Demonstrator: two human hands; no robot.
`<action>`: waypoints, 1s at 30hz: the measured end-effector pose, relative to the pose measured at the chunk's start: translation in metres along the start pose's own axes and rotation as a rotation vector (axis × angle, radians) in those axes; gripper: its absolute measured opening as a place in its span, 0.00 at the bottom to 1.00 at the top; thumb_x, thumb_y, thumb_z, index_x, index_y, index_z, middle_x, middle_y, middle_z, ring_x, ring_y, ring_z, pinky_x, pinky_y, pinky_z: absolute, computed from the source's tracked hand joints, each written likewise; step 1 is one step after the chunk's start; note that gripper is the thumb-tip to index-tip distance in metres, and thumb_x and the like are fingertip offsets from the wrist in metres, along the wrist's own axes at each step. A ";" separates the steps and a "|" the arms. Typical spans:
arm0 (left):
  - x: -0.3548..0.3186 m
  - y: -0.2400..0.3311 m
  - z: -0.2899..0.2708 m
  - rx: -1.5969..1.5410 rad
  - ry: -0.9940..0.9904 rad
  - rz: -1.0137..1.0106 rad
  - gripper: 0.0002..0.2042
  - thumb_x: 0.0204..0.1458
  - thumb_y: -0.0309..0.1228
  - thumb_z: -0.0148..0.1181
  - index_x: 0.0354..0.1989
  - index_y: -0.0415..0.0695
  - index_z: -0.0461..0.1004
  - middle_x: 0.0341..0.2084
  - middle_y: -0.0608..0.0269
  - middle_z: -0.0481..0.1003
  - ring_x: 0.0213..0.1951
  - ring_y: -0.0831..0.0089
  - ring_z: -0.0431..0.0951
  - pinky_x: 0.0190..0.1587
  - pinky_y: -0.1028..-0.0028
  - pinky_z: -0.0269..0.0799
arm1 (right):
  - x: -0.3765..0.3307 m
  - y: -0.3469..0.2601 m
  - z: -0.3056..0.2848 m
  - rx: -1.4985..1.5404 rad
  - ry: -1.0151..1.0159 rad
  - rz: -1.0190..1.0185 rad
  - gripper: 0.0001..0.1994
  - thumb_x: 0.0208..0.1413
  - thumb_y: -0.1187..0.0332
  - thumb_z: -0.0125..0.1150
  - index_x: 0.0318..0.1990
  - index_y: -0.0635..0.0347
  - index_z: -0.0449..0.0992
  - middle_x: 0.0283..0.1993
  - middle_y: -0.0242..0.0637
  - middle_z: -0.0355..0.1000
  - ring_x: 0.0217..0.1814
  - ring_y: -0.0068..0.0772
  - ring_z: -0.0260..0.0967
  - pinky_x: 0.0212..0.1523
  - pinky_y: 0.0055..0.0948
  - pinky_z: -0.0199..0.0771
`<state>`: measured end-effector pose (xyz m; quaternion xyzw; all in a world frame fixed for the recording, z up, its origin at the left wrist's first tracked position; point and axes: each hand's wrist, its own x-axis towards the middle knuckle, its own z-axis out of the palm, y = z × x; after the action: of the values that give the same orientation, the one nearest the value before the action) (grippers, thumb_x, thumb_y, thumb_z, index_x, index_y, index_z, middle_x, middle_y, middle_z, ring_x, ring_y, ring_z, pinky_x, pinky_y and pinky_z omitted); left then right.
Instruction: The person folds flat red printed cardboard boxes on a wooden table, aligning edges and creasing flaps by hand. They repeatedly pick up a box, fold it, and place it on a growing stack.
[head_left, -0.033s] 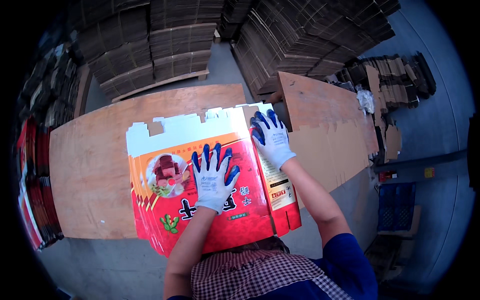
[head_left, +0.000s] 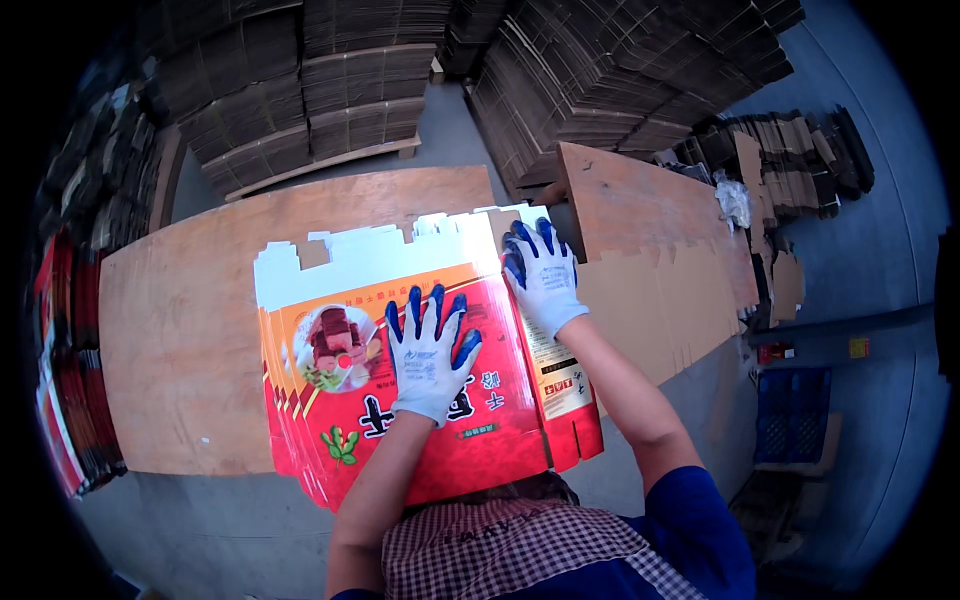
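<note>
Left hand: the gloved left hand [head_left: 428, 352] lies flat, fingers spread, pressing the middle of the red printed carton blank [head_left: 400, 400], gripping nothing.
Right hand: the right hand [head_left: 541, 274] is open too, palm down on the blank's far right corner, by the side panel.
Carton: top of a fanned stack [head_left: 285, 440] on the plywood table [head_left: 180, 340], near edge overhanging towards the person.
Risk: push unevenly and the top sheet could skew or slide the stack off the near edge.
Risk two: the brown cardboard sheets [head_left: 650, 300] just right could snag the flap.
</note>
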<state>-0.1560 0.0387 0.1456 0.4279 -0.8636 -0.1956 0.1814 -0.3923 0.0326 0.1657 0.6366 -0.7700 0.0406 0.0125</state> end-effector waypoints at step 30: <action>0.030 0.052 0.044 -0.374 0.354 -0.465 0.33 0.59 0.51 0.48 0.67 0.40 0.65 0.70 0.49 0.59 0.73 0.46 0.49 0.74 0.41 0.28 | -0.017 0.020 0.022 -0.033 0.199 -0.096 0.28 0.70 0.54 0.46 0.71 0.60 0.59 0.72 0.51 0.60 0.73 0.54 0.57 0.71 0.46 0.58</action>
<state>-0.2291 0.0517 0.1383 0.5997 -0.6475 -0.3092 0.3543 -0.4077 0.0508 0.1416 0.6652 -0.7342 0.0904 0.1015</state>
